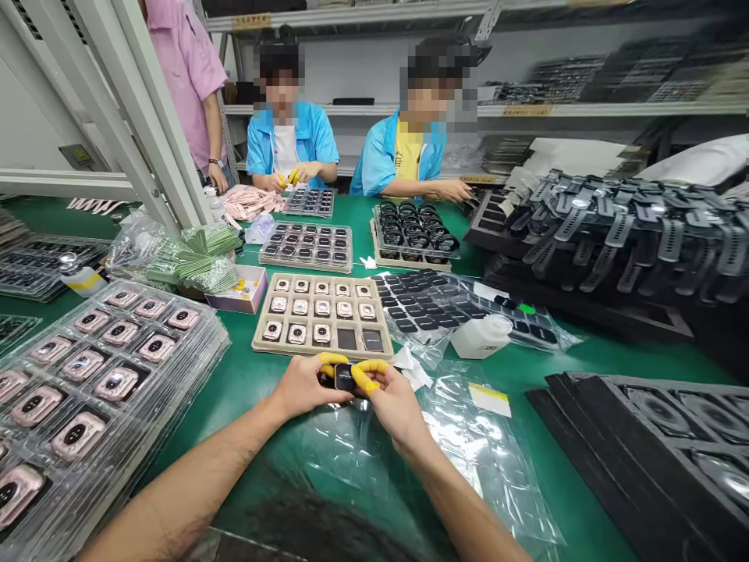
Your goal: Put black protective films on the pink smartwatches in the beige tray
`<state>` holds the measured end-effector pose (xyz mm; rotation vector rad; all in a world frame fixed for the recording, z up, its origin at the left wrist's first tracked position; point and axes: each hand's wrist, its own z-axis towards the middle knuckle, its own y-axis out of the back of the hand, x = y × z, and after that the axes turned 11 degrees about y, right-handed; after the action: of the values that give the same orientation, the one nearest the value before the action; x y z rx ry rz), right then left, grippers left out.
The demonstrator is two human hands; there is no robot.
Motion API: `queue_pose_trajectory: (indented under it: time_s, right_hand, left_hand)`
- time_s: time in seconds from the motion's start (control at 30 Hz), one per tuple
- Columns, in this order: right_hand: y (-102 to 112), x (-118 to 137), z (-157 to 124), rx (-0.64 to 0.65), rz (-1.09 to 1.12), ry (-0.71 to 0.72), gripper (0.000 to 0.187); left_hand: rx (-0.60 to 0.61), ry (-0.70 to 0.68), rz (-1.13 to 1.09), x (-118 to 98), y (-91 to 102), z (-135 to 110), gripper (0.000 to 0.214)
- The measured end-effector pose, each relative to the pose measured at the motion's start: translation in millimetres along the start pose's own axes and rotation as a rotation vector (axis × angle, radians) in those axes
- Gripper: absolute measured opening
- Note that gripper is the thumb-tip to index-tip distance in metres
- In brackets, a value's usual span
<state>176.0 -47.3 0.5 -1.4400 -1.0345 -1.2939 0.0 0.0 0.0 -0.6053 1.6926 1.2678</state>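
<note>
Forearms (204, 476) nearest; left fingers (331, 358), right fingers (366, 380) hold black piece (344, 381), lettering (346, 375) unreadable.

Blk pc (344, 382) part hidden by fingers (366, 380), txt (346, 376) too small. L tray stack (175, 417) cut off; R shelf stock (565, 78) blurred.

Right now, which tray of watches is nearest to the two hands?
The beige tray just beyond the left hand and right hand; the clear trays lie farther off.

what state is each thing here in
Left grip: closed on black piece
Right grip: closed on black piece
Black piece: held in both grips
Beige tray: uncovered, mostly filled
Pink box: open
White tissue: crumpled
Clear tray stack: holding pink watches
Green straps: bunched
</note>
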Motion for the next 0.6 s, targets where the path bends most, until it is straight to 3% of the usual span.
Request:
queue_pose_trajectory:
  time_s: [0.6]
  right_hand:
    - [0.2, 3.0, 1.2, 0.010, 0.060, -0.053, 0.033]
  left_hand:
    - [0.003, -0.013, 0.057, 1.1, -0.1, 0.9, 0.056]
